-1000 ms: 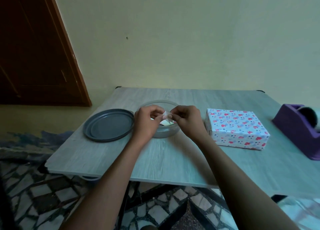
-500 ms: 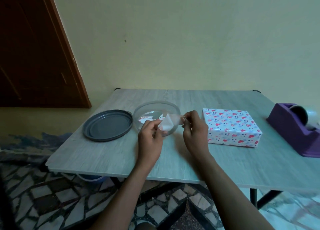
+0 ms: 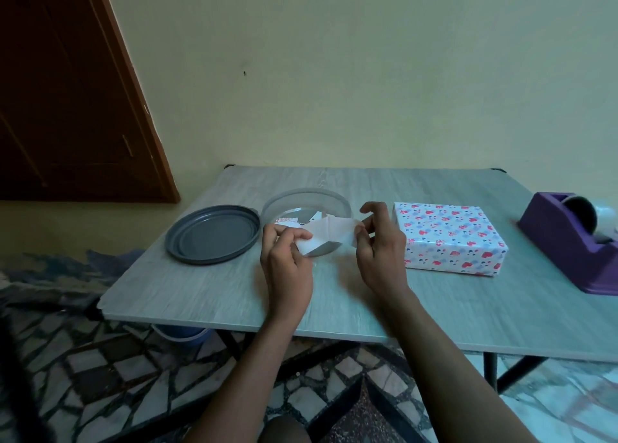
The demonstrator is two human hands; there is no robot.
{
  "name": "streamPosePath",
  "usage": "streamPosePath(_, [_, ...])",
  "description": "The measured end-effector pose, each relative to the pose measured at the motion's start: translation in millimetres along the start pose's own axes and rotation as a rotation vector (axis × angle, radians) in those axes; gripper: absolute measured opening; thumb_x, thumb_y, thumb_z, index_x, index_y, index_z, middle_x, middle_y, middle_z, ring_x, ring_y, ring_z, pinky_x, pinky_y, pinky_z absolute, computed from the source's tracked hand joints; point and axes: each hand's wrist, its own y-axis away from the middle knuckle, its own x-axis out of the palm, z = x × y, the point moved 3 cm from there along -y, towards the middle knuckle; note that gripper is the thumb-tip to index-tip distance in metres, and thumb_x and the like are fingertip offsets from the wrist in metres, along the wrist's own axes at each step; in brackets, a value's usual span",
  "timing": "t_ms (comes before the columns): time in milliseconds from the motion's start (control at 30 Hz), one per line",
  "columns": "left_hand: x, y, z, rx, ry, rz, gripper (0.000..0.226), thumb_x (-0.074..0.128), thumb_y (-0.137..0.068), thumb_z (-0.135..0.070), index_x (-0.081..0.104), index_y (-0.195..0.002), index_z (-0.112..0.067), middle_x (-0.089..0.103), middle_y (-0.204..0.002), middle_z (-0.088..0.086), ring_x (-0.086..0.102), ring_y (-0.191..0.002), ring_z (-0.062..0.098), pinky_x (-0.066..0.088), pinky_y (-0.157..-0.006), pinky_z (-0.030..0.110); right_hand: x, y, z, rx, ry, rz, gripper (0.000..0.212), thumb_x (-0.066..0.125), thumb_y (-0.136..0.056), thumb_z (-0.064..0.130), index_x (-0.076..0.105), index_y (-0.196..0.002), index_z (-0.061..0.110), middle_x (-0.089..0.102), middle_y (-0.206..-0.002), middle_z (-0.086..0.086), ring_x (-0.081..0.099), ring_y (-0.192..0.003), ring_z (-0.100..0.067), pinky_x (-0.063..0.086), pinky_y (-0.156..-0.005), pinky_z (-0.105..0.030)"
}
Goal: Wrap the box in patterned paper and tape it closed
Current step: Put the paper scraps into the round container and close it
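Box (image 3: 449, 237) wrapped, on table (image 3: 200, 292), both hands' fingers pinching paper scrap (image 3: 329, 235) ends, left hand (image 3: 286, 262), right hand (image 3: 379, 252).

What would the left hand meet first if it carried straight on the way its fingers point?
Probably the clear bowl, just beyond the left hand, which pinches one end of the paper strip; the right hand pinches the other. Depth is unclear, so the hand may pass above the rim.

The tape dispenser (image 3: 575, 242) runs off the right edge; both hands hide the clear container's (image 3: 306, 205) near wall.
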Motion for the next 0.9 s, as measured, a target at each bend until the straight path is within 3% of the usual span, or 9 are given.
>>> streamPosePath(233, [-4.5,0.3,-0.8,-0.068,-0.002,-0.055,0.041,0.044,-0.075,0.021,0.074,-0.08,-0.006,0.055,-0.092,0.002,0.057,-0.084,0.009,0.047,-0.078,0.022,-6.2,4.8,13.5,-0.041,0.216,0.032,0.03,0.043,-0.084,0.007,0.054,-0.112,0.011,0.045,-0.077,0.007,0.05,-0.067,-0.032,0.032,-0.057,-0.035])
streamPosePath(400, [-6.5,-0.1,2.8,-0.107,-0.01,-0.087,0.04,0.045,-0.071,0.021,0.074,-0.075,-0.006,0.056,-0.086,0.002,0.058,-0.08,0.015,0.043,-0.076,0.022,-13.1,14.1,16.2,0.038,0.255,0.024,0.033,0.045,-0.081,0.001,0.052,-0.112,0.01,0.044,-0.074,0.002,0.041,-0.064,-0.028,0.027,-0.057,-0.034])
streamPosePath(567, [-7.6,0.9,2.7,-0.158,-0.044,-0.099,0.04,0.045,-0.066,0.023,0.073,-0.072,-0.005,0.057,-0.085,0.007,0.057,-0.076,0.018,0.036,-0.073,0.018,-23.4,22.8,15.6,0.132,0.249,-0.057,0.031,0.048,-0.081,-0.006,0.049,-0.105,0.012,0.054,-0.074,-0.011,0.051,-0.067,-0.038,0.041,-0.056,-0.044])
streamPosePath(667, [-11.4,-1.0,8.4,-0.253,-0.058,-0.137,0.041,0.046,-0.067,0.021,0.076,-0.075,-0.006,0.059,-0.086,0.009,0.06,-0.077,0.027,0.035,-0.07,0.018,-38.6,24.0,8.3,0.21,0.229,-0.189,0.026,0.04,-0.08,0.005,0.053,-0.103,0.008,0.05,-0.068,-0.007,0.048,-0.064,-0.033,0.031,-0.059,-0.038])
streamPosePath(733, [-9.0,-0.8,9.5,-0.242,-0.019,-0.058,0.041,0.047,-0.071,0.018,0.075,-0.077,-0.01,0.062,-0.088,0.005,0.063,-0.082,0.024,0.04,-0.072,0.022,-44.7,24.8,-1.5,0.273,0.135,-0.221,0.023,0.041,-0.085,0.008,0.054,-0.103,0.012,0.049,-0.06,-0.007,0.047,-0.059,-0.033,0.032,-0.057,-0.04])
streamPosePath(800, [-3.2,-0.3,9.4,-0.244,0.064,0.085,0.04,0.048,-0.076,0.014,0.069,-0.087,-0.017,0.064,-0.085,-0.003,0.064,-0.083,0.021,0.049,-0.072,0.028,-45.7,26.2,-6.5,0.298,0.007,-0.165,0.02,0.048,-0.093,0.006,0.056,-0.103,0.021,0.056,-0.06,-0.01,0.055,-0.059,-0.033,0.047,-0.059,-0.046])
streamPosePath(900, [5.5,3.5,6.9,-0.356,0.178,0.305,0.043,0.048,-0.079,0.008,0.057,-0.1,-0.028,0.062,-0.073,-0.001,0.062,-0.063,0.021,0.054,-0.054,0.034,-47.8,26.6,-5.7,0.328,-0.109,-0.126,0.021,0.052,-0.095,0.001,0.063,-0.099,0.019,0.061,-0.062,-0.013,0.064,-0.056,-0.023,0.053,-0.061,-0.037])
